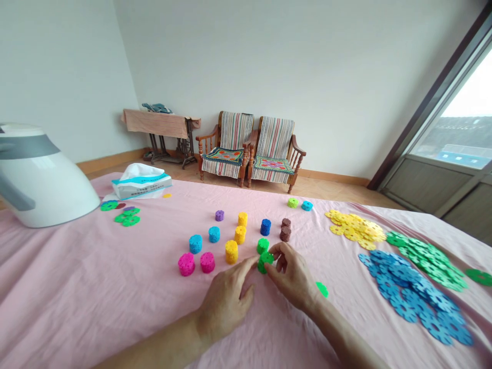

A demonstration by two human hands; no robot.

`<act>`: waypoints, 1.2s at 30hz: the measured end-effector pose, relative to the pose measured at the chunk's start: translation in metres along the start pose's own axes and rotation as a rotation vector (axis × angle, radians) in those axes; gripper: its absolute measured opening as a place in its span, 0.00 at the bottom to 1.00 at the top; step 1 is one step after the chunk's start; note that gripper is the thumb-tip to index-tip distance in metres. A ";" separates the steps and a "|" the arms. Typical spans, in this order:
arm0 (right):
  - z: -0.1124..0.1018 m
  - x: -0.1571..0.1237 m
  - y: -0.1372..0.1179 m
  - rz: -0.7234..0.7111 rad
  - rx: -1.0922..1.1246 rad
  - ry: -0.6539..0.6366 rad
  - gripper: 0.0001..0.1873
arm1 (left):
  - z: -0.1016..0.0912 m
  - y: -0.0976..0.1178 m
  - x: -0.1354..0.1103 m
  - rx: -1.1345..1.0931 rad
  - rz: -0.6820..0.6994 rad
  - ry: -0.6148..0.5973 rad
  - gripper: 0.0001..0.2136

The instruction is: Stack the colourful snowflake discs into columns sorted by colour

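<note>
My right hand (294,279) pinches a short stack of green notched plastic discs (265,263) between thumb and fingers, at the middle of the pink cloth. My left hand (228,293) lies to its left, fingers stretched forward and thumb apart. Its index fingertip is beside the green stack; I cannot tell whether it touches. Right behind stands another green stack (263,245). Left of the hands are two magenta stacks (186,264), two light blue stacks (196,244) and three yellow stacks (231,252). A single green disc (322,289) shows partly behind my right wrist.
Loose discs lie at right in yellow (355,228), green (428,259) and blue (415,294) heaps. Dark blue (265,227), brown (285,234) and purple (219,215) stacks stand farther back. At left are a white kettle (49,179), a tissue box (142,183) and several discs (128,217).
</note>
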State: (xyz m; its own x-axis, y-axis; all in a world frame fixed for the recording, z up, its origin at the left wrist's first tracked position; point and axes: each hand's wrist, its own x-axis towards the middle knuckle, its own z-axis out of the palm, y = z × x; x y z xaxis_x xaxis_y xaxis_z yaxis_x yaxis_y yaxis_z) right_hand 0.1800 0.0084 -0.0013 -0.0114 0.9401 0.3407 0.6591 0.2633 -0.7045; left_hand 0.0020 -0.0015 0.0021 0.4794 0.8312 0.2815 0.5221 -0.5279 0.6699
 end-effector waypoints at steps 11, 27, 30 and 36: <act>-0.001 0.001 0.004 -0.013 -0.010 -0.034 0.07 | -0.001 0.000 0.000 0.008 0.010 0.012 0.28; -0.043 0.005 0.004 0.037 -0.074 -0.065 0.04 | -0.003 0.002 0.000 -0.012 -0.009 0.001 0.28; -0.070 0.002 0.007 0.045 -0.148 -0.340 0.03 | -0.003 0.002 0.000 0.004 -0.018 0.004 0.27; -0.085 -0.007 0.012 -0.007 -0.274 -0.543 0.17 | -0.003 0.002 0.001 0.018 -0.024 -0.008 0.26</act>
State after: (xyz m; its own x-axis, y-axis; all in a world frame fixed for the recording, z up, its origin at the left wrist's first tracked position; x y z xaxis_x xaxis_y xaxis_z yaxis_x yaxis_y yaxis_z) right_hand 0.2518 -0.0134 0.0401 -0.3509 0.9336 -0.0722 0.8264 0.2725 -0.4928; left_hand 0.0017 -0.0014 0.0056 0.4718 0.8424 0.2603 0.5460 -0.5109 0.6639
